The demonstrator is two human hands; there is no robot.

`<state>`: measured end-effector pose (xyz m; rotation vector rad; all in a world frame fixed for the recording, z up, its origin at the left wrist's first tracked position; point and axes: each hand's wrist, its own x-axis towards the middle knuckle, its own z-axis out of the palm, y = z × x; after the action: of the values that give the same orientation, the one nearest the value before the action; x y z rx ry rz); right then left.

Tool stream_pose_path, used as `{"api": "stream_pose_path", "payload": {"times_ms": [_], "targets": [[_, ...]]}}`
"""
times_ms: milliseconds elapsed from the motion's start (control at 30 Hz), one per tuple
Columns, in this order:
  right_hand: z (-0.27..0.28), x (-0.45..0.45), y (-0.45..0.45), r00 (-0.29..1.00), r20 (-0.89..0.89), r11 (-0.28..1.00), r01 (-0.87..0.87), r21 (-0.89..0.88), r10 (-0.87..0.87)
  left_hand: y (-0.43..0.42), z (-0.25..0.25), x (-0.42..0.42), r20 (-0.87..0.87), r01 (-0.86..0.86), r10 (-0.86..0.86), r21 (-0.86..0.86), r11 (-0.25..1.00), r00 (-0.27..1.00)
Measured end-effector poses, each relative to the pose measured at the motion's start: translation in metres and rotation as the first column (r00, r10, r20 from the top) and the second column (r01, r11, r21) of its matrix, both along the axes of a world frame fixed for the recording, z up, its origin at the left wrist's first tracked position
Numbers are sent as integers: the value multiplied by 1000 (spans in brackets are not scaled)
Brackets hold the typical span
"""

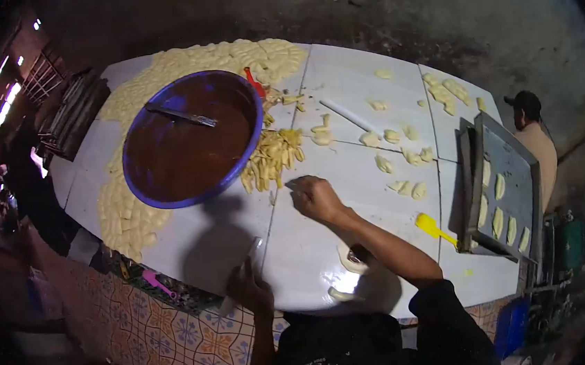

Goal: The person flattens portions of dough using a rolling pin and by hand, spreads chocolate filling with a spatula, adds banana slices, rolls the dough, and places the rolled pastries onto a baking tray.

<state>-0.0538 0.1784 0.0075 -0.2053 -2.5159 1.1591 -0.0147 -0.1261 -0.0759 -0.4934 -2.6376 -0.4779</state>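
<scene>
My right hand [318,197] is closed over the white tiled table, just right of a pile of yellow strips [273,158]. Whatever its curled fingers may hold is hidden. Low at the table's near edge, my left hand [249,287] grips a white rod [257,243], whose ends stick out on both sides. Below my right forearm lies a flattened dough piece [346,255] with a dark brown patch on it. Nearer my body is a small elongated dough piece [344,294].
A blue basin [254,144] of brown paste holds a flat metal tool [182,114]. Many dough pieces [226,56] surround it. Another white rod [348,115], a yellow brush-like tool [436,229] and a metal tray [506,157] with shaped dough lie right. A person [536,144] is beyond.
</scene>
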Motion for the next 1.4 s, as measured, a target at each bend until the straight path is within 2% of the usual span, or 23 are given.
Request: {"api": "stream_pose_path", "payload": {"times_ms": [33,133,167,267,300,467,533,567,667,733,767,800,867,933,967,1067,1100,1167,1200,1233,1267,1300,1400], "targets": [[-5,-26,-2,997,-66,994,-29,108,36,3,4,-1,24,-34,35,-47,998,999],[-18,-88,3,980,-43,923,-167,346,194,0,-5,-1,55,-25,23,36,999,998],[-29,-101,1,969,-169,908,-96,407,178,0,-8,-1,13,-5,3,106,994,1000],[-46,-113,8,976,-73,791,-123,600,207,-2,-12,-1,61,-33,30,38,999,998],[-44,-110,7,967,-143,849,-107,518,209,0,-8,-1,49,-33,30,57,998,998],[-44,-86,15,963,-71,877,-206,433,261,-2,-14,0,29,13,-16,104,995,999],[-35,-59,8,980,-41,935,-175,307,197,-5,-22,-3,52,-12,11,4,1000,999],[-27,-43,12,974,104,936,-223,271,202,-7,-24,-1,68,-20,23,-49,999,997],[16,44,15,989,112,995,-98,-17,99,-5,-23,-3,-19,-7,7,14,1000,1000],[43,108,17,975,221,979,57,-197,-13,-4,-21,-4,-8,22,-22,18,1000,1000],[50,134,19,927,370,961,153,-230,-59,0,-9,-3,10,9,-9,-7,1000,1000],[36,158,19,947,302,938,200,-282,-112,-1,-4,-4,26,-1,2,-34,999,1000],[20,197,16,919,345,874,318,-367,-190,-18,-64,-15,6,-19,20,-161,987,1000],[10,218,13,899,365,830,386,-401,-241,3,-4,-8,10,23,-22,-170,985,1000],[6,222,10,892,373,810,409,-420,-257,1,-12,-10,-131,98,-113,-117,988,985],[-22,216,2,920,236,874,377,-306,-314,23,29,-1,-302,-15,-37,-170,985,953],[-41,214,0,908,188,891,408,-198,-374,25,23,-9,-313,236,-231,-21,972,921],[-72,208,1,887,71,889,456,30,-457,49,5,-5,-209,488,-463,88,869,861],[-59,209,-3,886,49,887,462,3,-461,75,43,15,-2,531,-547,244,812,837],[-60,210,-2,900,23,900,433,49,-434,97,13,9,-78,654,-690,408,637,720],[-60,212,2,914,-2,909,404,100,-406,115,42,19,-170,775,-762,245,582,625],[-57,213,2,931,5,924,362,125,-365,132,45,26,-102,772,-797,347,532,595],[-53,216,5,961,-28,943,276,186,-275,169,34,29,133,761,-834,354,544,535]]}}
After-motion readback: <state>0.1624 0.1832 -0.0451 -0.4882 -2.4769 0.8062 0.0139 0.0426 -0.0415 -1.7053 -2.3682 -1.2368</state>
